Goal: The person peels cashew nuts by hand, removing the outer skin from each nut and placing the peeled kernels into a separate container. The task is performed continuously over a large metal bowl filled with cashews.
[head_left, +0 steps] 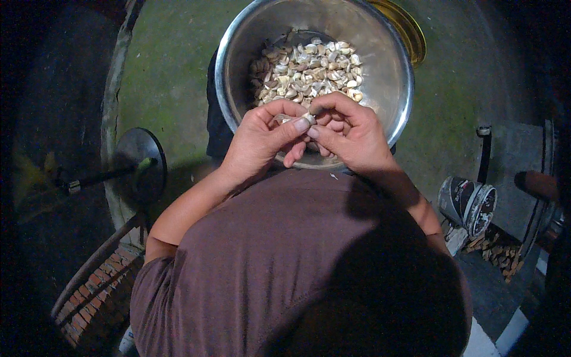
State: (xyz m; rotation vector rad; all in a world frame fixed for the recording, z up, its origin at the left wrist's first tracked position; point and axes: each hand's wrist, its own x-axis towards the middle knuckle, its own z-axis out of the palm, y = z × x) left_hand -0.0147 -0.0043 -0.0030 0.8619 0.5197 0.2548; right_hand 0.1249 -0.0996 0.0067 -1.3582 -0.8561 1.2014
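A large stainless steel bowl [383, 85] lies before me, its near rim close to my shirt. Many unpeeled-looking garlic cloves [312, 69] are heaped inside it. Over the bowl's near side, my left hand [267, 131] pinches a garlic clove [308, 118] between thumb and forefinger. Papery skin shows beside that clove. My right hand [350, 127] meets it from the other side, thumb and forefinger at the clove's edge. How firmly the right fingertips grip is partly hidden, but they touch the clove. The remaining fingers of both hands are curled beneath.
A yellow metallic basin [412, 35] sits behind the bowl's far right rim. At left stands a round black disc [140, 165] on a pole. On the right are a plastic bucket [464, 205] lying tilted and a pile of split wood [497, 252]. Red bricks [96, 290] show at lower left.
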